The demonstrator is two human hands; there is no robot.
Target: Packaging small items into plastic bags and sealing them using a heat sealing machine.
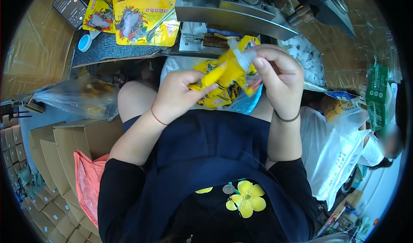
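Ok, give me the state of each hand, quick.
Left hand: closed, pinching a yellow printed pouch.
Right hand: closed on the white ribbed piece at the pouch's end.

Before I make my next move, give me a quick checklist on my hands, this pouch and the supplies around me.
1. Left hand gripping the yellow pouch: ok.
2. Right hand on the white ridged piece: ok, thumb and fingers are at its end.
3. White ridged piece firmly seated in the pouch: cannot tell, the area is blurred.
4. Both hands off the metal machine: ok, neither touches it.
5. Flat pouches in view: ok, a yellow stack lies left of the machine.
6. White plastic pieces in view: ok, heaped right of the machine.
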